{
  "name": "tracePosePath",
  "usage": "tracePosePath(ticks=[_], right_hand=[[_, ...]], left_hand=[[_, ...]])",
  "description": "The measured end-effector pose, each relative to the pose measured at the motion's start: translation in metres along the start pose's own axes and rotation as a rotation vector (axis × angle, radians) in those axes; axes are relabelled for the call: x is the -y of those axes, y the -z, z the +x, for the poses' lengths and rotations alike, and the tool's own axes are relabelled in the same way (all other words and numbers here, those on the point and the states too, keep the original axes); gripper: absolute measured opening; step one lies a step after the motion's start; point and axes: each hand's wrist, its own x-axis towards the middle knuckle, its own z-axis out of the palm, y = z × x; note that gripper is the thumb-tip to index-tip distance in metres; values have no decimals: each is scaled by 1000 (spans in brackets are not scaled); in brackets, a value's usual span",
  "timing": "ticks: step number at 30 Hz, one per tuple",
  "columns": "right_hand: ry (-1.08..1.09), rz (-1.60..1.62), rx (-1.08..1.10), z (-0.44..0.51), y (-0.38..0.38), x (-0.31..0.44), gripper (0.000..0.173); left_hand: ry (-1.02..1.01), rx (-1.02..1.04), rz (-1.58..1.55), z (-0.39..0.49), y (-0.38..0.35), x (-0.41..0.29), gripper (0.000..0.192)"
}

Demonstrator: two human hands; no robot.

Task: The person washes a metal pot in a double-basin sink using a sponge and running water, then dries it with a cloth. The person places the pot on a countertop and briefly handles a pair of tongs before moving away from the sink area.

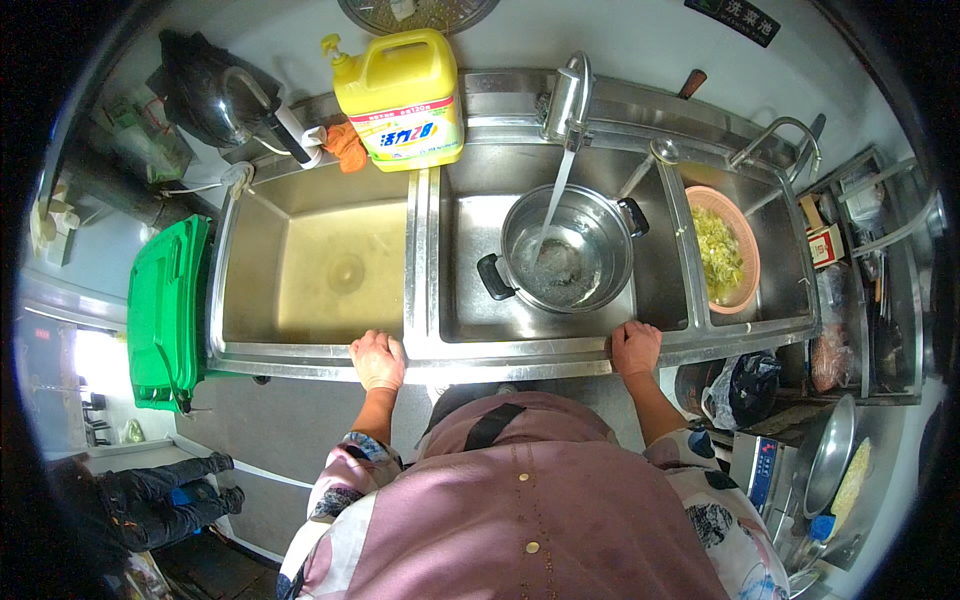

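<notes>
My left hand (377, 361) lies with curled fingers over the front rim of a stainless steel sink unit (495, 369), by the left basin's corner. Farther right, my right hand (637, 348) grips the same rim in front of the middle basin. In that basin stands a stainless steel pot (511, 240) with two black handles, apart from both hands. Water runs into it from a tap (577, 112), and the water inside looks bubbly. The left basin (315, 247) holds cloudy yellowish water. A pink plastic basket (750, 255) of chopped pale-green vegetables (716, 251) sits in the right basin.
A yellow detergent jug (401, 97) with a pump stands behind the basins, beside an orange cloth (345, 148). A green lidded bin (169, 315) flanks the sink on the left. Shelving (862, 300) is at right. Another person's legs (161, 495) show at lower left.
</notes>
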Motion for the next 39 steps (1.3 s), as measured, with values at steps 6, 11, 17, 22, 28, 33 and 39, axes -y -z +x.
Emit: tracePosePath(ticks=[6,11,17,22,28,33,39], right_hand=[[0,5,-11,-1,-1,0,22],[-17,2,4,-2,1,-1,22],[-29,6,36,2,2,-1,21],[165,-321,176,-1,-8,-6,16],[114,-166,-54,-11,-4,-4,29],[121,-126,-11,-6,-32,-30,27],[139,-41,0,-5,-13,-15,27]], left_hand=[[-5,-25,-8,-1,-3,2,26],[-10,-35,-29,-1,-4,0,26],[-24,-49,-49,1,-9,3,24],[69,31,32,-9,-26,24,21],[22,-13,-197,1,-1,12,22],[64,-145,-232,-11,1,10,18],[70,-55,-131,-8,6,9,17]])
